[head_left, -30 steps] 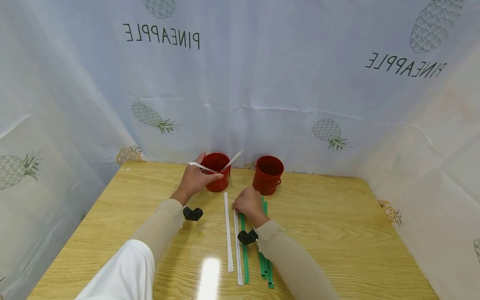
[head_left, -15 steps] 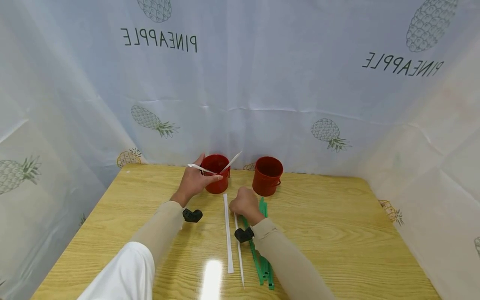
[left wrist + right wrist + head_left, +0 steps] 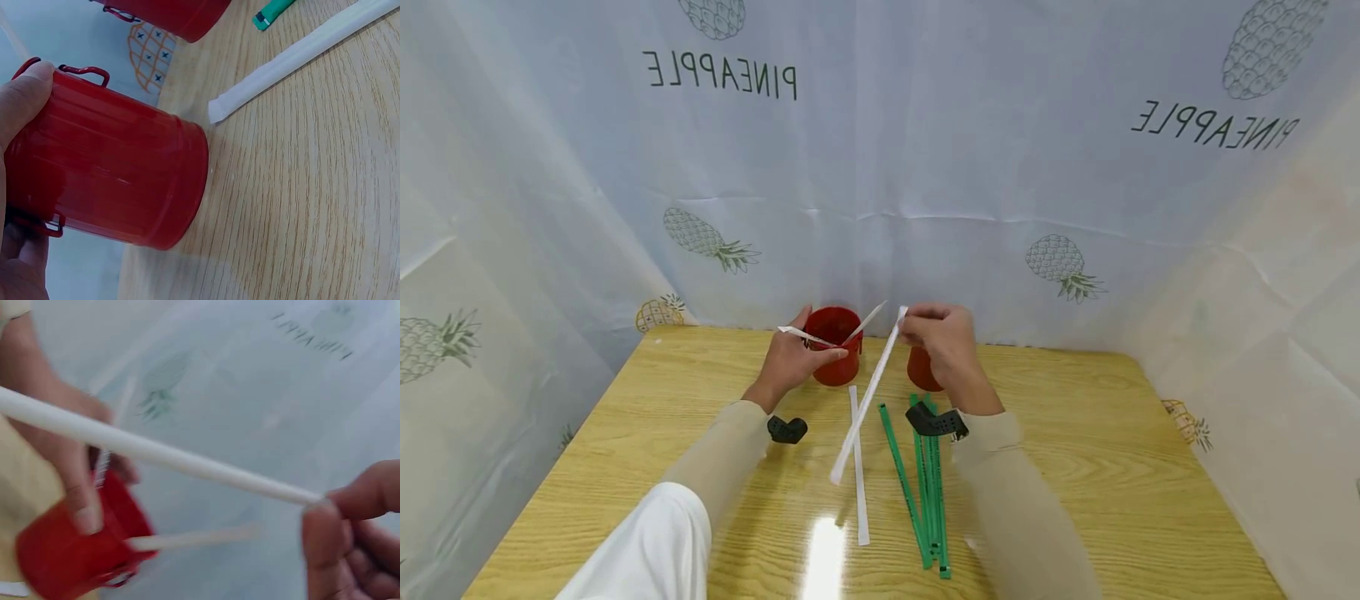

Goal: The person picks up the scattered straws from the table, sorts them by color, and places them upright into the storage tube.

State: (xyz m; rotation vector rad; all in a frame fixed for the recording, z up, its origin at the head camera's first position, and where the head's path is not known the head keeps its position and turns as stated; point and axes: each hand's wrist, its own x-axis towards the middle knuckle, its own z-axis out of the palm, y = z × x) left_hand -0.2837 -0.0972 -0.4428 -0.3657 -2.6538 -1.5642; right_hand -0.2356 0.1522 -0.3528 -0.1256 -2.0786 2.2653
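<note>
1. White wrapped straw [image 3: 868, 396] is held above the tabletop [image 3: 1060, 467], slanting from 1 o'clock at its pinched end to 7 o'clock at its free end; in the head view it crosses in front of another white straw.
2. Right hand [image 3: 946, 340]: thumb and fingertips nearly closed together, pinching the upper end of that straw.
3. Left hand [image 3: 790, 362]: curled part-way round the left-hand bucket [image 3: 837, 368] from its 9 o'clock side, thumb at the rim. The bucket is red and stands upright.
4. Two more white straws lean in that bucket, one [image 3: 805, 335] poking out between 9 and 10 o'clock, the other [image 3: 867, 322] between 1 and 2.
5. At the bucket's 3 o'clock, apart from it, stands a second red bucket [image 3: 922, 372], partly hidden behind the right hand.
6. Loose white straw [image 3: 861, 500]: flat on the tabletop, its 12 o'clock end just beside the left-hand bucket's base.
7. Green straws [image 3: 933, 492] lie bunched at the second bucket's 6 o'clock; another green straw [image 3: 901, 475] slants from 11 to 5 o'clock, its lower end close to the bunch.
</note>
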